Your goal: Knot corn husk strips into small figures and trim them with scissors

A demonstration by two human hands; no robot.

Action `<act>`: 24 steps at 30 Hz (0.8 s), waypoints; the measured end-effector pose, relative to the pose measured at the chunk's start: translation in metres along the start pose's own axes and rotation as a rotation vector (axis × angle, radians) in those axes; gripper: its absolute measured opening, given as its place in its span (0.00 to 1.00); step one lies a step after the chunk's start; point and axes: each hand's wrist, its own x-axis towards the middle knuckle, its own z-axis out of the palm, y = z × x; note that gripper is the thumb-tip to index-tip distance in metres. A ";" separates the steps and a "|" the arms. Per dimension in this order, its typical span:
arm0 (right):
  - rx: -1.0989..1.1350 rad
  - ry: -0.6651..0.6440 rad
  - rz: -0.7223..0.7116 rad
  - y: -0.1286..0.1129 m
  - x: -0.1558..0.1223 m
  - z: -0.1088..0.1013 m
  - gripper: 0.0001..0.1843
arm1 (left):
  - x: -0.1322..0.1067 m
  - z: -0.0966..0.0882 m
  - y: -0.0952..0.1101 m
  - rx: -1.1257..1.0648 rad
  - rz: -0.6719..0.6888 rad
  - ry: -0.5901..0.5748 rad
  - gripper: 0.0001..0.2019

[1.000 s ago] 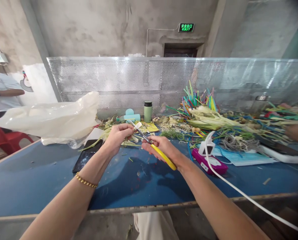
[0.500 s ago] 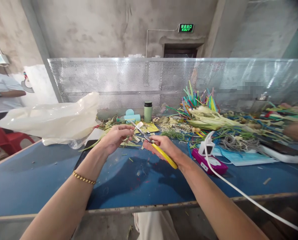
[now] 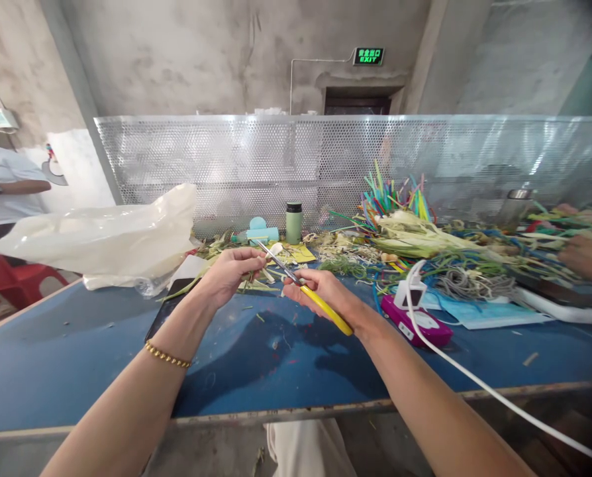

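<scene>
My right hand (image 3: 320, 291) is closed round yellow-handled scissors (image 3: 324, 309), whose metal blades point up and left toward my other hand. The fingers of my left hand (image 3: 234, 271) pinch a small pale piece of corn husk (image 3: 276, 249), which sticks out beside the blade tips. How far apart the blades are is hard to tell. Both hands are raised over the blue table (image 3: 246, 377), and their shadows fall on it. Below and behind the fingers lie scattered husk scraps and a yellow sheet (image 3: 300, 253). Under my left forearm is a dark flat object (image 3: 164, 317).
A large cream plastic bag (image 3: 102, 232) lies at left. At the back stand a green bottle (image 3: 293, 224) and coloured strips (image 3: 388, 199) beside corn husks (image 3: 420, 233). Right are a purple power strip (image 3: 415, 322), a white cable (image 3: 475, 377) and another person's hand (image 3: 591, 255).
The pale piece by the blades has turned and shows a broader, rounder face. My hands and the scissors have hardly moved. The other person's hand at right has shifted slightly.
</scene>
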 end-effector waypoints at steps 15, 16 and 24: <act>0.021 -0.003 0.036 -0.001 0.000 0.002 0.21 | 0.000 0.001 0.000 0.011 -0.008 -0.010 0.09; 0.026 -0.003 0.042 -0.002 0.000 0.002 0.21 | 0.001 0.001 -0.001 0.005 -0.008 -0.011 0.10; -0.096 0.102 0.034 0.008 -0.024 0.005 0.20 | -0.003 0.018 -0.007 -0.029 -0.046 -0.040 0.09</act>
